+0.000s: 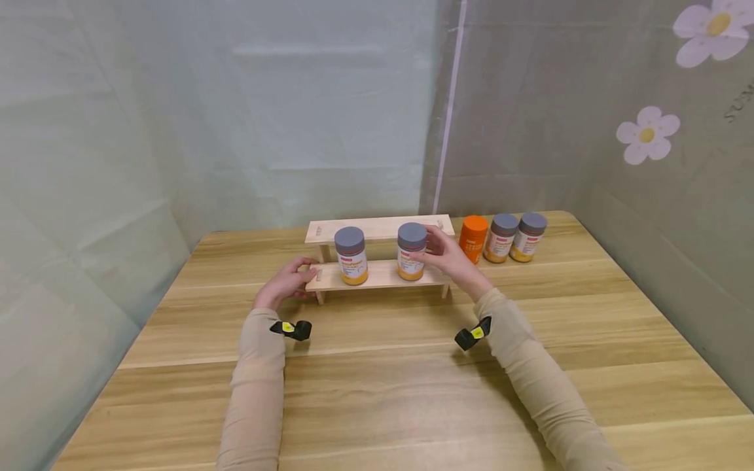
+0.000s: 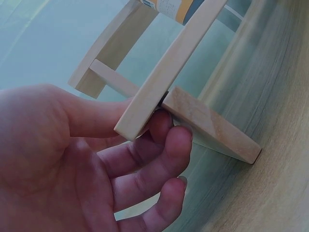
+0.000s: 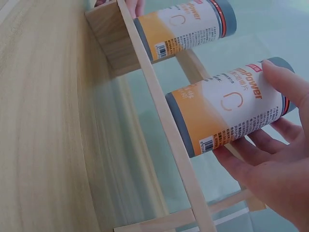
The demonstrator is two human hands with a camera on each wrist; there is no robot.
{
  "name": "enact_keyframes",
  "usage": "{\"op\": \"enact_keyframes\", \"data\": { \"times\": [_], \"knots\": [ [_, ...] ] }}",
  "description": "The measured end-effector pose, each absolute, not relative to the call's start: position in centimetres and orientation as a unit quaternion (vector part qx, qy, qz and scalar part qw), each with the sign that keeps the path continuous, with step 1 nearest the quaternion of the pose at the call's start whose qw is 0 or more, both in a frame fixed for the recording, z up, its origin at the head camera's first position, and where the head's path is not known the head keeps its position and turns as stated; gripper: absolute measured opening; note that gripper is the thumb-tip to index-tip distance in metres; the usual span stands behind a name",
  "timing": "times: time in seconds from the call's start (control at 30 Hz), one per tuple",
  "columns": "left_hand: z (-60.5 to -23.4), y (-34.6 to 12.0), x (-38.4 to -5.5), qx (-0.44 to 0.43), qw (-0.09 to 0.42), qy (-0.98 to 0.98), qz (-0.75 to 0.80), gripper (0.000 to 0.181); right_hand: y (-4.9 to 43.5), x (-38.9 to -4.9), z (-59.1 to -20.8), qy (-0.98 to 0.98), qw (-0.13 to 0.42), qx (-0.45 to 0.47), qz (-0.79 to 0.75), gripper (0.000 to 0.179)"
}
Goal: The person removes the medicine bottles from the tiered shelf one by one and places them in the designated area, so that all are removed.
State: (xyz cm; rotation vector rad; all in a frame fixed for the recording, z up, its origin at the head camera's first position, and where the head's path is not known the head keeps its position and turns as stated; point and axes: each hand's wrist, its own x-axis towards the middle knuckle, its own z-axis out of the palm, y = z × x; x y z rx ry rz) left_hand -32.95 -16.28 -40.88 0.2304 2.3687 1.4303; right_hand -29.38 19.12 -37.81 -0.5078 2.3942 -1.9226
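A two-step wooden rack [image 1: 379,276] stands on the table. At its left end, my left hand [image 1: 287,282] pinches the lower board, thumb above and curled fingers beneath, as the left wrist view shows. My right hand [image 1: 452,260] grips a grey-lidded supplement jar [image 3: 227,106] with thumb and fingers around its sides. That jar is upright, its base at the right part of the lower board; whether it bears fully on the wood I cannot tell. A matching jar [image 1: 352,267] stands on the same board, to the left.
An orange jar [image 1: 473,241] and two more grey-lidded jars, one [image 1: 501,239] beside the other [image 1: 528,238], stand on the table right of the rack. The upper board [image 1: 379,228] rises behind the lower one. Curtains [image 1: 294,118] hang behind the wooden table [image 1: 377,392].
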Motion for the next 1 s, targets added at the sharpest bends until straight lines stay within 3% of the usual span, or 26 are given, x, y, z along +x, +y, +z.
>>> {"op": "enact_keyframes", "data": {
  "times": [0.73, 1.0],
  "knots": [
    [-40.8, -16.4, -33.0, 0.085, 0.187, 0.835, 0.511, 0.048, 21.7, -29.0, -36.2, 0.762, -0.007, -0.126, -0.635, 0.061],
    [-40.9, -16.4, -33.1, 0.082, 0.188, 0.834, 0.512, 0.048, 23.5, -29.4, -36.3, 0.765, -0.025, -0.137, -0.629, 0.051]
  ]
}}
